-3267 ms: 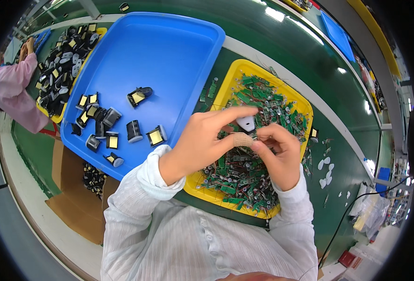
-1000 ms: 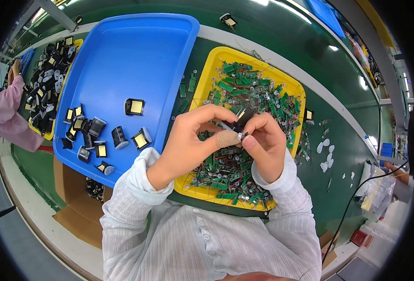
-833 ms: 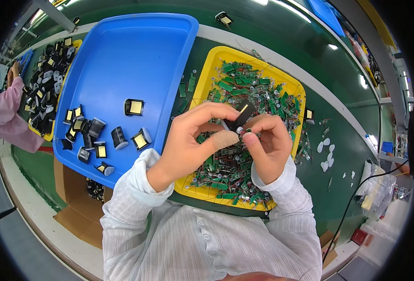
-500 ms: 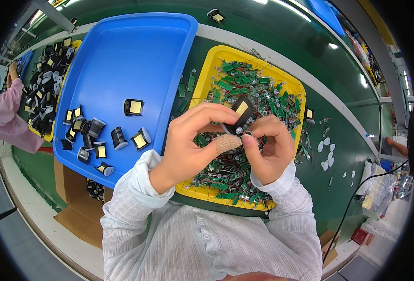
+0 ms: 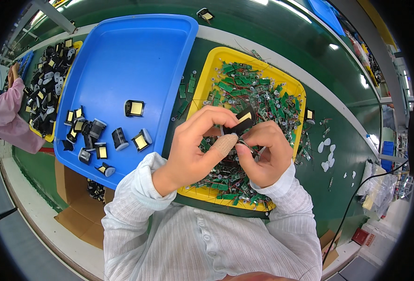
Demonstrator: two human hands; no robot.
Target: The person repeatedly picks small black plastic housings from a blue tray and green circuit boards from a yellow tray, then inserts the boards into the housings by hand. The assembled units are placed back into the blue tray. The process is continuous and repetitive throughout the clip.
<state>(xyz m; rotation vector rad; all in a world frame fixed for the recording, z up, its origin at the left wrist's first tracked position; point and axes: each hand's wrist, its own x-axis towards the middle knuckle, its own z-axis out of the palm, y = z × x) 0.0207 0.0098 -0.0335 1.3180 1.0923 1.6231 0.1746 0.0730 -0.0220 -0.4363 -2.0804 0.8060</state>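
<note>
My left hand [image 5: 195, 150] and my right hand [image 5: 263, 152] meet above a yellow tray [image 5: 202, 89] heaped with small green circuit boards [image 5: 254, 93] and thin wires. Both hands pinch one small black component with a yellow face [image 5: 243, 121], held tilted between the fingertips. My left thumb wears a tan bandage. To the left lies a blue tray [image 5: 123, 61] with several black-and-yellow components [image 5: 92, 140] gathered near its front left corner.
A second yellow tray [image 5: 43, 98] full of black parts sits at the far left, beside another person's pink sleeve [image 5: 6, 122]. Small white discs [image 5: 326, 150] lie on the green table to the right. A cardboard box [image 5: 76, 210] stands below the table edge.
Both hands have stayed over the yellow tray. The black component has been turned between the fingertips so that its yellow face now shows.
</note>
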